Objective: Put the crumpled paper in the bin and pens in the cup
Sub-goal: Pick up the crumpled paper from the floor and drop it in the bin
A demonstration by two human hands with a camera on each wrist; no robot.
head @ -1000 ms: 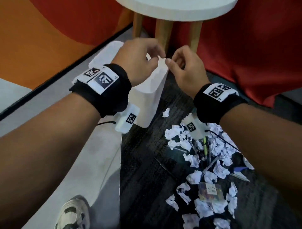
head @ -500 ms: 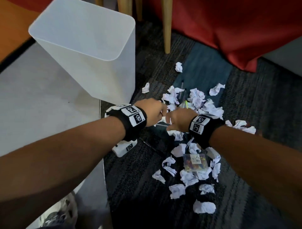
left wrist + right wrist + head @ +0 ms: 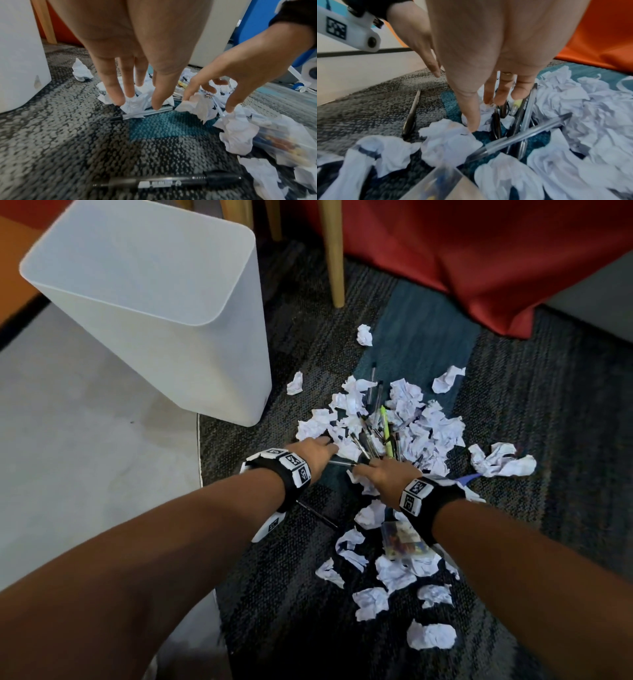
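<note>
White paper balls [image 3: 346, 405] are lying all over the dark carpet [image 3: 291, 594], and both hands are now reaching down into them, where a moment ago they were meeting up over the bin [image 3: 144, 302]; the drop looks done and another pick-up is starting. From overhead, the left hand [image 3: 317, 451] and right hand [image 3: 387, 474] are working side by side at the near edge of the pile, with the white bin standing well off beyond the left hand. Pens [image 3: 371, 436], one of them yellow-green, are tangled in the paper just ahead of both sets of fingers.

The left wrist camera is showing that hand's fingers [image 3: 113, 88] straight and spread, tips touching a crumpled ball [image 3: 135, 105] and a clear pen [image 3: 142, 115], gripping nothing yet. A black marker [image 3: 171, 181] is lying behind them, nearer the wrist.

The right wrist camera is showing its fingers [image 3: 469, 108] also extended, the forefinger pressing a paper wad [image 3: 447, 135], with pens [image 3: 522, 132] crossing just beside it. A clear plastic box [image 3: 440, 186] is sitting below the wrist. No cup is visible, so most of the job is still waiting.
</note>
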